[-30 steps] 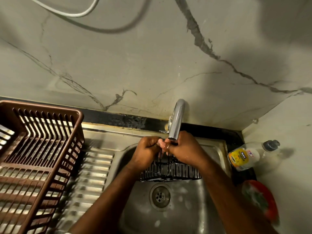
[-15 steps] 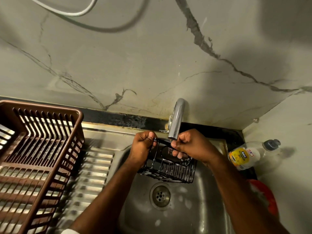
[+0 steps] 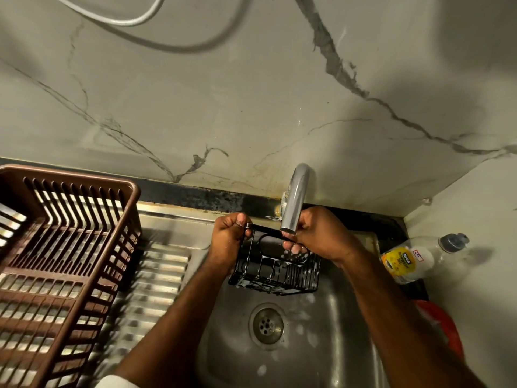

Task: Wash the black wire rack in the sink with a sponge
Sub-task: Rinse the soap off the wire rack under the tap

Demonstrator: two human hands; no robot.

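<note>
1. We are seeing a black wire rack point(image 3: 275, 271), box-shaped with thin metal bars, hanging tilted over the steel sink basin point(image 3: 330, 326).
2. Soap suds are clinging to its lower bars.
3. No sponge is showing clearly.

Brown basket point(image 3: 64, 247) on steel drainboard point(image 3: 165, 264).

One head-worn wide-angle view looks steeply down from close above the sink point(image 3: 335, 345), facing the far marble wall point(image 3: 251, 93). The brown drying basket point(image 3: 64, 261) sits left, the bottle point(image 3: 414, 256) right; both forearms enter from the near edge.
</note>
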